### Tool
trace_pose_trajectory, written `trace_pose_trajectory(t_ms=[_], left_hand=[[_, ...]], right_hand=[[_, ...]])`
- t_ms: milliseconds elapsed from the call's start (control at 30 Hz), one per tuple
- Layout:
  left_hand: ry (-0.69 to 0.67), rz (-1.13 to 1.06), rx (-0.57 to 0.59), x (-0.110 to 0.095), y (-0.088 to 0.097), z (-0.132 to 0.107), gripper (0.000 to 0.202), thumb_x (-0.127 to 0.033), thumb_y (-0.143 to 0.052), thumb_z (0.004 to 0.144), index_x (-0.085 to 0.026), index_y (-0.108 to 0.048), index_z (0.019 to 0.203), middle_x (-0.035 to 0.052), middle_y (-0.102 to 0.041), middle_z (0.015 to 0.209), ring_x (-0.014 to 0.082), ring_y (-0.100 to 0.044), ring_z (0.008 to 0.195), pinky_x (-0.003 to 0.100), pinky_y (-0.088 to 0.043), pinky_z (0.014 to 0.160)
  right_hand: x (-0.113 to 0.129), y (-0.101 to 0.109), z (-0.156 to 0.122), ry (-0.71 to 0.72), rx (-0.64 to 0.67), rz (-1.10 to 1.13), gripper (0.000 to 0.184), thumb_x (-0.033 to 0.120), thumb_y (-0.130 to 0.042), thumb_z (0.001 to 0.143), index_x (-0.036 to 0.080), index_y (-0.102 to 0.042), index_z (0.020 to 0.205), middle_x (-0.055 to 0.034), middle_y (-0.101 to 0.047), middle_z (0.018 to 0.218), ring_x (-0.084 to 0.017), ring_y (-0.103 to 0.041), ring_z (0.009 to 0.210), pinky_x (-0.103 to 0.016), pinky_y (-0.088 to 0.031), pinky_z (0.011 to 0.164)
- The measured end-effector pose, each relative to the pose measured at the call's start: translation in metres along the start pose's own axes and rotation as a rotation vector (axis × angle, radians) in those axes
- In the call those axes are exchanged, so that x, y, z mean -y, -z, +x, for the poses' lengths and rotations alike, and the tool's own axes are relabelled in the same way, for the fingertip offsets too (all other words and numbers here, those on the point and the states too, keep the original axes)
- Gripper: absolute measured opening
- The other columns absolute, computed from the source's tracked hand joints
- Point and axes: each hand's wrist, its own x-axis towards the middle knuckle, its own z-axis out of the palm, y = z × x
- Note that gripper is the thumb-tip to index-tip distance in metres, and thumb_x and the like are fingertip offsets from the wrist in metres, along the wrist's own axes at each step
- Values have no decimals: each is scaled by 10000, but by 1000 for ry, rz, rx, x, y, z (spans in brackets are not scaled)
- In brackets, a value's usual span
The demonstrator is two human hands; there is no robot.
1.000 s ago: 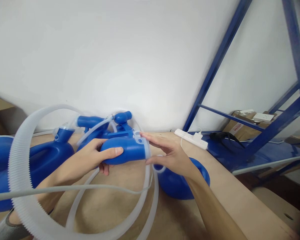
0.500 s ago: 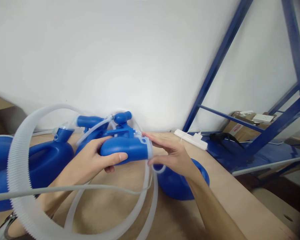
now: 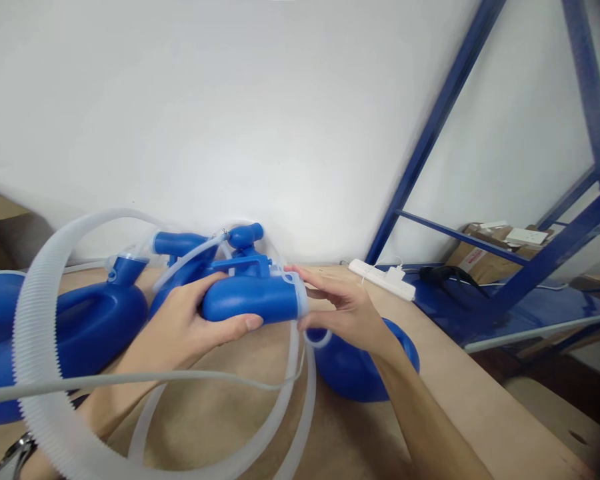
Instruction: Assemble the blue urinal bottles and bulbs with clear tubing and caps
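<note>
My left hand is wrapped round a blue plastic bottle-shaped container, holding it sideways above the wooden table. My right hand is at the container's mouth, fingers curled and pinched on the clear ring fitted there. A thin clear tube hangs from that end and loops down under my hands. A thick white corrugated hose arcs over my left forearm.
More blue containers lie at the left, behind my hands and under my right wrist. A white power strip lies by the wall. A blue metal rack with cardboard boxes stands at the right.
My right hand has closed in from flat fingers to a pinch on the container's mouth. My left hand has turned the container slightly, the thumb sliding further along its underside.
</note>
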Motion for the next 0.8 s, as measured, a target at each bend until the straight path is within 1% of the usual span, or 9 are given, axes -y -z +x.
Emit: trace_pose_trajectory(t_ms=[100, 167, 300, 400, 500, 567, 667, 733, 800], left_hand=[[-23, 72, -33, 3, -2, 1, 680, -763, -790, 640, -232, -758, 1064, 83, -815, 984, 401, -759, 935, 459, -634, 789], [-33, 102, -63, 6, -4, 0, 746, -795, -780, 623, -229, -749, 1108, 84, -812, 1023, 404, -756, 935, 482, -620, 835], [-47, 109, -47, 11, -7, -5, 803, -798, -758, 671, -238, -700, 1244, 58, -803, 1028, 380, -748, 927, 456, -603, 843], [-85, 122, -63, 11, -9, -7, 781, -795, -759, 679, -250, -692, 1234, 42, -798, 1033, 365, -748, 920, 429, -600, 824], [-121, 142, -88, 8, -9, -9, 749, -777, -761, 701, -254, -680, 1232, 22, -794, 1006, 346, -756, 909, 405, -608, 819], [-146, 171, -108, 7, -10, -10, 733, -758, -772, 712, -252, -676, 1233, 15, -794, 981, 336, -764, 887, 393, -615, 816], [-208, 230, -144, 8, -9, -12, 715, -742, -785, 718, -269, -670, 1241, 14, -802, 993, 323, -773, 851, 388, -627, 798], [-279, 273, -171, 12, -9, -12, 719, -739, -776, 746, -281, -646, 1285, 22, -807, 1033, 315, -778, 848, 390, -634, 788], [-373, 315, -214, 16, -7, -12, 741, -748, -767, 765, -282, -625, 1323, 39, -810, 1069, 311, -783, 848, 391, -640, 777]], right_hand=[[-3, -1, -2, -37, -5, 44, 685, 284, -969, 730, 430, -695, 1339, 15, -683, 1442, -291, -604, 1419, -493, -544, 1170], [-3, -1, -2, -57, -10, 61, 690, 304, -974, 722, 416, -696, 1344, 4, -681, 1445, -301, -605, 1417, -499, -557, 1153], [-3, 1, -3, -32, 0, 76, 682, 283, -966, 736, 427, -693, 1344, 4, -680, 1453, -297, -613, 1410, -482, -577, 1130], [-1, 3, -3, -14, 1, 70, 684, 255, -959, 747, 450, -687, 1343, 14, -679, 1456, -285, -620, 1403, -459, -584, 1125], [-1, 4, -4, -6, -5, 58, 677, 256, -961, 743, 432, -697, 1341, 7, -693, 1442, -283, -638, 1386, -439, -613, 1087], [-2, 4, -4, -28, -6, 48, 665, 283, -959, 749, 398, -702, 1351, -10, -705, 1429, -288, -659, 1360, -443, -620, 1077], [-3, 3, -5, -101, -9, 45, 674, 378, -949, 760, 347, -696, 1384, -46, -725, 1404, -298, -694, 1310, -462, -617, 1077], [-4, 2, -5, -132, -5, 54, 697, 431, -934, 772, 328, -681, 1413, -64, -729, 1399, -302, -707, 1287, -469, -621, 1066], [-5, 1, -6, -134, 3, 60, 702, 445, -917, 793, 323, -664, 1436, -72, -725, 1407, -302, -716, 1271, -468, -633, 1046]])
